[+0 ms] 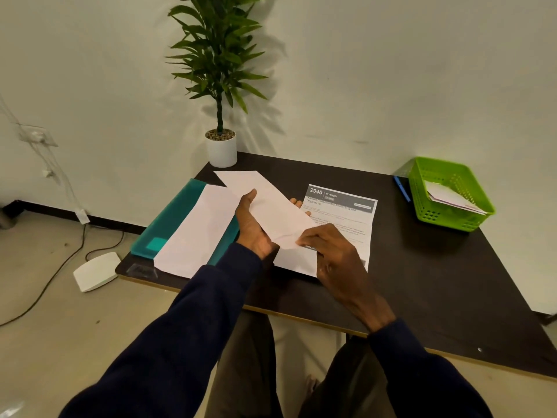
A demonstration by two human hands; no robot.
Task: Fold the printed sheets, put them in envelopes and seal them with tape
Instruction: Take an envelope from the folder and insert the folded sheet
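Note:
My left hand holds a long white envelope from underneath, thumb on top, lifted above the dark table. At the envelope's near end my right hand pinches a folded white sheet, whose edge meets the envelope's opening. A printed sheet headed "2940 KITCHEN" lies flat on the table beneath both hands. Another white sheet or envelope lies on a teal folder to the left.
A green plastic basket with envelopes inside stands at the table's right back, a blue pen beside it. A potted plant stands at the back left corner. A white device and cables lie on the floor left.

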